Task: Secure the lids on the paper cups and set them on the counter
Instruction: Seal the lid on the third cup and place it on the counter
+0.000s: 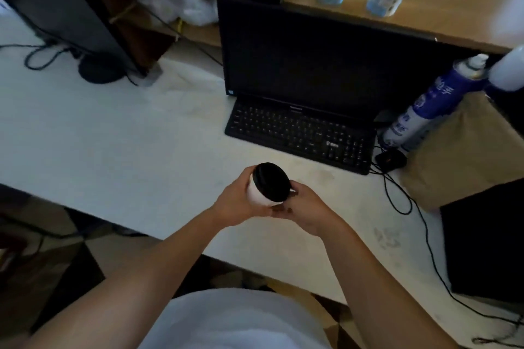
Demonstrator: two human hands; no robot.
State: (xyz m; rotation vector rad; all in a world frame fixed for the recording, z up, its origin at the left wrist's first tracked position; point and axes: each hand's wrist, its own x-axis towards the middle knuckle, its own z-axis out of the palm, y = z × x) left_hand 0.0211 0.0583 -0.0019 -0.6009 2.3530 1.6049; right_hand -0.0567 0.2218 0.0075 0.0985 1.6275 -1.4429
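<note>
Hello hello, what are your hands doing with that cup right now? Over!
Both hands on the cup: left hand, right hand. White paper cup tilted above the counter, black lid on. Nothing in the way.

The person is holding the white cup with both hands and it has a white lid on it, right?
Not quite. The lid is black, not white, as the head view shows. The rest holds: the left hand and the right hand both hold the white cup.
</note>
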